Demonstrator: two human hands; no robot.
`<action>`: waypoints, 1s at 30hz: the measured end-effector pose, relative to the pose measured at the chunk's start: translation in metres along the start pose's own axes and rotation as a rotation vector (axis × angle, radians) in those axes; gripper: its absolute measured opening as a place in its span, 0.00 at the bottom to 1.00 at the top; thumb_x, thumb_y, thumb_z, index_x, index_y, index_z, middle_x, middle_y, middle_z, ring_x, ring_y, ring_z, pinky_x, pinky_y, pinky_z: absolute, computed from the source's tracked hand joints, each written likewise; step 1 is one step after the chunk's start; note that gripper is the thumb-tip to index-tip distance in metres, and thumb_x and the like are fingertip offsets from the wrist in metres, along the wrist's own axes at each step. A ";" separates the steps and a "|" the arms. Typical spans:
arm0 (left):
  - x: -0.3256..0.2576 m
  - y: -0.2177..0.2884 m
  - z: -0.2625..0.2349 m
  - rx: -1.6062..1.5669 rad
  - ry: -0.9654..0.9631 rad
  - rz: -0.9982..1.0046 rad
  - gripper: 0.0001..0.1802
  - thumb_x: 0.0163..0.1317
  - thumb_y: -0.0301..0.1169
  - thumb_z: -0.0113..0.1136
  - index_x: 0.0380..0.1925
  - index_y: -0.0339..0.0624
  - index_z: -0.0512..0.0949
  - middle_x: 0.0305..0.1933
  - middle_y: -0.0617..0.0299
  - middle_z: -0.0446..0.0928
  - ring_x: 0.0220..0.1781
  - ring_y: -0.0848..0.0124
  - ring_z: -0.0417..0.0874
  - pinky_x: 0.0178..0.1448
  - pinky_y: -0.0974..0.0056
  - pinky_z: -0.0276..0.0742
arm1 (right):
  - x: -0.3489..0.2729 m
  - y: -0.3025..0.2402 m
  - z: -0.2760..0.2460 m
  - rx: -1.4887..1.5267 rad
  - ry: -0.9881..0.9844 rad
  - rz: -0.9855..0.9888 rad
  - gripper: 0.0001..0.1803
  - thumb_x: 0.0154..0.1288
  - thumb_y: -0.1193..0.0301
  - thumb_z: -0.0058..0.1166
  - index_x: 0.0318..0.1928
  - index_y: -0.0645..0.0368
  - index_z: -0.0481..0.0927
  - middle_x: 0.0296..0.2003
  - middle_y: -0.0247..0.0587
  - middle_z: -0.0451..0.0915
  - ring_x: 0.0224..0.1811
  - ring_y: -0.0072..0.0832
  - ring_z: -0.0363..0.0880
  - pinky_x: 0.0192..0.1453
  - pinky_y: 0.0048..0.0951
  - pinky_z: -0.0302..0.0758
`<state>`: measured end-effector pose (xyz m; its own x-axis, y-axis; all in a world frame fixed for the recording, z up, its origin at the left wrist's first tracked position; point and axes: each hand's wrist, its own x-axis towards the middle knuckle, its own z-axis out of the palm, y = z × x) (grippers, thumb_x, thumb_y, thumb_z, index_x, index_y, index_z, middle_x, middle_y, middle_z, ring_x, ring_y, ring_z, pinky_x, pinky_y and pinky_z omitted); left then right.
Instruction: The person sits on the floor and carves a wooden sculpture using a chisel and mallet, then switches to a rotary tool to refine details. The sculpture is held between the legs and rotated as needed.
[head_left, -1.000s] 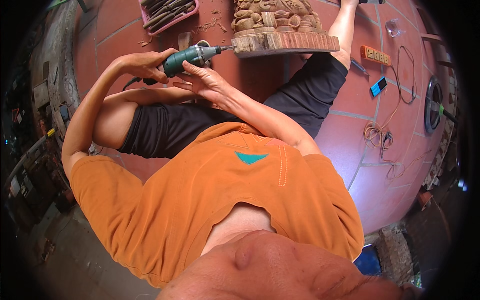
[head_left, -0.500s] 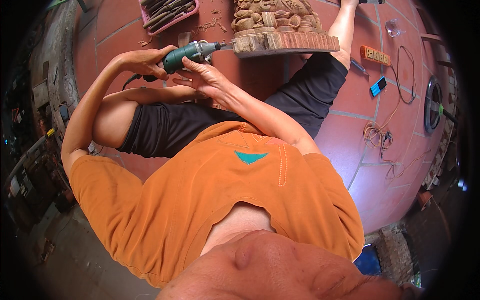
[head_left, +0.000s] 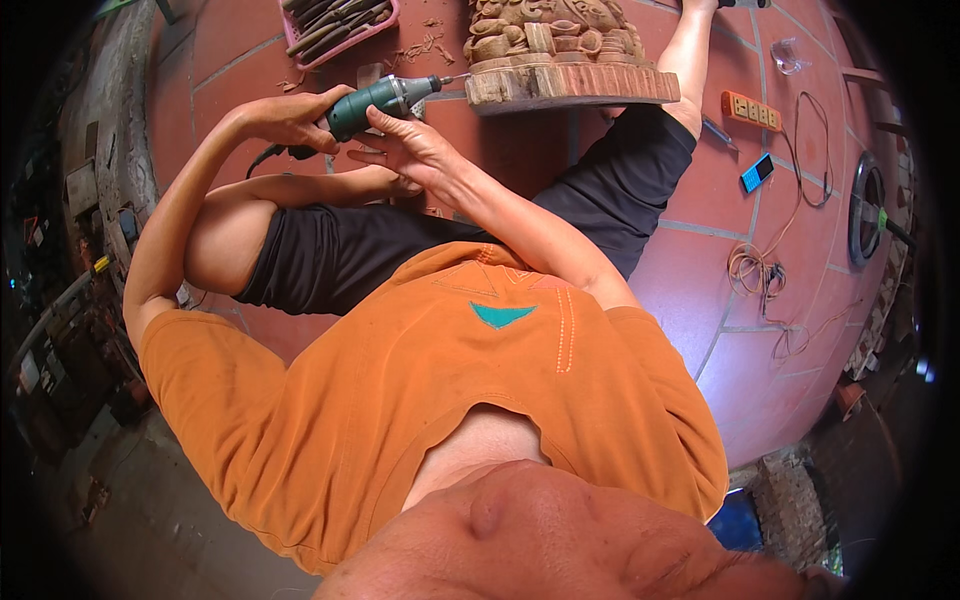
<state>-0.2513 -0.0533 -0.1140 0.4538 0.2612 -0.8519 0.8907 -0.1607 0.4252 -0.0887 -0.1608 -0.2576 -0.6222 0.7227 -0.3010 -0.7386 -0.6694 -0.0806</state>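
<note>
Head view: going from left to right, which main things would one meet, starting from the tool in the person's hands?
Green power tool → wooden carving → orange power strip → black ring-shaped object.

Wooden carving [head_left: 555, 45], top apparently beyond upper edge

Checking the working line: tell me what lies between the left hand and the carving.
In the head view: the green tool, gripped by the left hand, its bit toward the carving.
</note>
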 end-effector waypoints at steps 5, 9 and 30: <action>-0.001 0.002 0.000 0.027 0.013 -0.009 0.47 0.53 0.38 0.67 0.72 0.48 0.55 0.37 0.54 0.77 0.31 0.66 0.81 0.34 0.61 0.80 | 0.000 0.000 0.001 -0.002 0.011 -0.021 0.28 0.61 0.64 0.71 0.59 0.56 0.76 0.54 0.42 0.79 0.61 0.40 0.75 0.67 0.57 0.73; 0.001 0.000 -0.001 0.031 0.013 -0.015 0.47 0.53 0.38 0.67 0.72 0.48 0.56 0.37 0.54 0.77 0.31 0.66 0.81 0.34 0.61 0.79 | 0.000 0.001 0.000 0.002 0.012 -0.018 0.28 0.61 0.64 0.71 0.59 0.56 0.76 0.55 0.42 0.79 0.61 0.40 0.75 0.67 0.58 0.73; 0.002 0.009 -0.004 0.018 -0.059 0.007 0.45 0.54 0.32 0.67 0.71 0.48 0.55 0.34 0.53 0.78 0.31 0.66 0.84 0.33 0.61 0.83 | -0.003 0.010 -0.005 0.053 0.032 0.016 0.25 0.63 0.66 0.69 0.59 0.49 0.76 0.54 0.36 0.78 0.59 0.34 0.76 0.68 0.55 0.74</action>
<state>-0.2421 -0.0504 -0.1104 0.4574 0.2033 -0.8657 0.8866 -0.1797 0.4263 -0.0925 -0.1705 -0.2623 -0.6261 0.7055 -0.3319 -0.7417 -0.6703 -0.0257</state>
